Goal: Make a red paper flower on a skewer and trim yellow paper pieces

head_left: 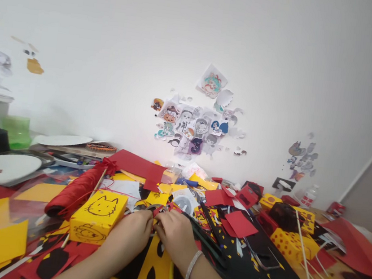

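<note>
Clock face: centring on the two hands, with 12 pointing to the wall.
Left hand (137, 229): is lying with bent fingers, its tips meeting the right hand's; I cannot tell what it is gripping.
Right hand (176, 232): is bending its fingers inward likewise, its grip hidden; a pale bracelet (192, 268) is circling the wrist at 4 o'clock.
Small red piece (161, 210): is showing at 12 o'clock, right by the fingertips, too small to make out.
Yellow strip (159, 277): is running toward 6 o'clock between the forearms, bearing black leaf shapes.
Cat-face box (100, 212): is standing at 9 o'clock, just beside the left forearm.
Red thread spool (76, 189): is leaning at 10 o'clock, behind that box.
Red square (241, 223): is lying at 3 o'clock.
Spotted yellow box (295, 245): is sitting farther out at 3 o'clock.
Drawings (190, 128): are hanging on the wall at 12 o'clock.
</note>
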`<move>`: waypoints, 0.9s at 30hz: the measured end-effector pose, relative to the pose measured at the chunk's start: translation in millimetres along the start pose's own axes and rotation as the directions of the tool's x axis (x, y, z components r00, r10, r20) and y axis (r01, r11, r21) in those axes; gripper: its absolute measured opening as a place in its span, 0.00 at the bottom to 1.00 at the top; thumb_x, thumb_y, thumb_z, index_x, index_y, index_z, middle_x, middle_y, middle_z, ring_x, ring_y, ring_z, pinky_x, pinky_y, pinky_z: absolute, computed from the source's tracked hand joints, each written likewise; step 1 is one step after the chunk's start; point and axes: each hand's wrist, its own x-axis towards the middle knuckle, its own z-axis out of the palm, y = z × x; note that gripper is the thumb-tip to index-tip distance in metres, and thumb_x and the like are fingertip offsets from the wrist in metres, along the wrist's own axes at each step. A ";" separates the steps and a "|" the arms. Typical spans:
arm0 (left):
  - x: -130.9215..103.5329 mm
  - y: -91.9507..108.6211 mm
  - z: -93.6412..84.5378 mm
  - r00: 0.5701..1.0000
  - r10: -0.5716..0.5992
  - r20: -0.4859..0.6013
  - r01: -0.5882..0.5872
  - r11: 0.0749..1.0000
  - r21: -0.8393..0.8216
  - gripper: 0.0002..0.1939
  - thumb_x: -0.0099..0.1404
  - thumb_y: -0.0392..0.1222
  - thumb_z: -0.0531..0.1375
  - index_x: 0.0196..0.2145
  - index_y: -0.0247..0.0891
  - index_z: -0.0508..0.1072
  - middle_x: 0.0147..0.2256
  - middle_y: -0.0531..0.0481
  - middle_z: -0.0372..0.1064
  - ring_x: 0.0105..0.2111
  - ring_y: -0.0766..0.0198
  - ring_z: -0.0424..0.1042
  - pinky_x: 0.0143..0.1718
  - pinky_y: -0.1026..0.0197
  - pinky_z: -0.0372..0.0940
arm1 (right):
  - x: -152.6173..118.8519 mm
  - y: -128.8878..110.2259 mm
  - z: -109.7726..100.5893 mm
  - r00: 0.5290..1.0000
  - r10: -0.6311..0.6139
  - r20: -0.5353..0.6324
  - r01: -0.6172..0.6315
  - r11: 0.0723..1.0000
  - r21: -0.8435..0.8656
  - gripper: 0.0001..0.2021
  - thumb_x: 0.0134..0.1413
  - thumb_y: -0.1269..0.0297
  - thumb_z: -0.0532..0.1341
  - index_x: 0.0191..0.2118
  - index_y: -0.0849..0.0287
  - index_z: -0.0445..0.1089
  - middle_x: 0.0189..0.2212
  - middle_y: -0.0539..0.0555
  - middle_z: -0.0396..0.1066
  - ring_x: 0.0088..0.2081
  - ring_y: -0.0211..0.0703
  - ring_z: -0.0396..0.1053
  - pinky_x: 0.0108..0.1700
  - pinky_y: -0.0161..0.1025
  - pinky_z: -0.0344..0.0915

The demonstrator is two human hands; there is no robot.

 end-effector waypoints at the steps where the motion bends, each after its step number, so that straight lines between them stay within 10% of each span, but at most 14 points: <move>1: -0.1 -0.5 -0.1 1.000 0.002 0.003 -0.002 1.000 -0.004 0.13 0.61 0.33 0.44 0.27 0.37 0.67 0.29 0.44 0.72 0.31 0.58 0.70 0.31 0.60 0.58 | 0.1 1.2 1.4 0.999 -0.030 -0.015 0.029 0.999 -0.030 0.12 0.59 0.61 0.51 0.30 0.59 0.67 0.25 0.53 0.70 0.28 0.43 0.65 0.27 0.38 0.55; 15: 2.3 -4.7 0.7 0.999 0.021 0.028 -0.018 0.995 -0.096 0.12 0.58 0.34 0.46 0.22 0.39 0.65 0.27 0.47 0.71 0.28 0.60 0.69 0.30 0.62 0.57 | -0.7 5.9 5.4 0.997 -0.078 -0.008 0.078 0.997 -0.028 0.15 0.61 0.61 0.47 0.30 0.59 0.67 0.24 0.53 0.70 0.28 0.43 0.64 0.28 0.38 0.56; 27: -1.9 2.5 -9.2 0.998 0.052 -0.034 -0.057 0.986 -0.157 0.15 0.64 0.40 0.42 0.26 0.39 0.65 0.29 0.46 0.70 0.31 0.61 0.69 0.34 0.61 0.59 | 0.4 3.7 -5.2 0.991 0.134 -0.022 -0.128 0.975 0.181 0.09 0.58 0.69 0.51 0.30 0.58 0.67 0.26 0.51 0.71 0.30 0.38 0.67 0.32 0.33 0.58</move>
